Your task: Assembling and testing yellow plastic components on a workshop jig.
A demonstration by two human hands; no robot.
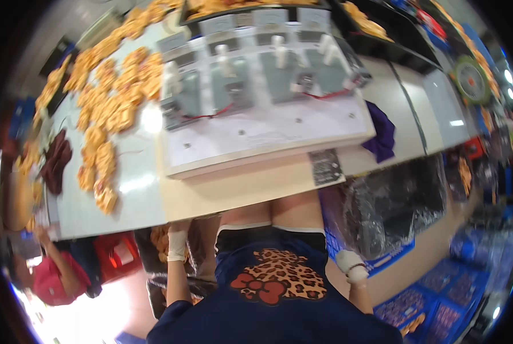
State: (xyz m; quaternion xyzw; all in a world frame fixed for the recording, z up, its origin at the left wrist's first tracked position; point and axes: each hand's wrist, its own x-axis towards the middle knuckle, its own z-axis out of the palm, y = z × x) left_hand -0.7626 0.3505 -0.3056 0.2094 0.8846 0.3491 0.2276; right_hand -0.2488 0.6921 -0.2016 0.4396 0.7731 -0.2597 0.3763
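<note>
My left hand [178, 245], in a white glove, hangs at the table's front edge, just above orange-yellow bundles [159, 239] in a dark-lined container. Its fingertips reach the edge, and I cannot make out anything in them. Beside my right thigh, my right hand [352, 266], also gloved, is close to the rim of a blue crate [391, 261] lined with dark plastic [377, 223]. Its fingers are too blurred to read. In front of me on the table stands a white fixture box [268, 140] with several grey stations, white upright handles and red wires.
Many orange-yellow bundles [119, 94] lie across the table's left side. A purple cloth [380, 133] hangs right of the fixture, and a brown cloth [55, 160] lies far left. A person in a red shirt [58, 278] is at lower left. Blue crates [440, 286] stand on the lower right.
</note>
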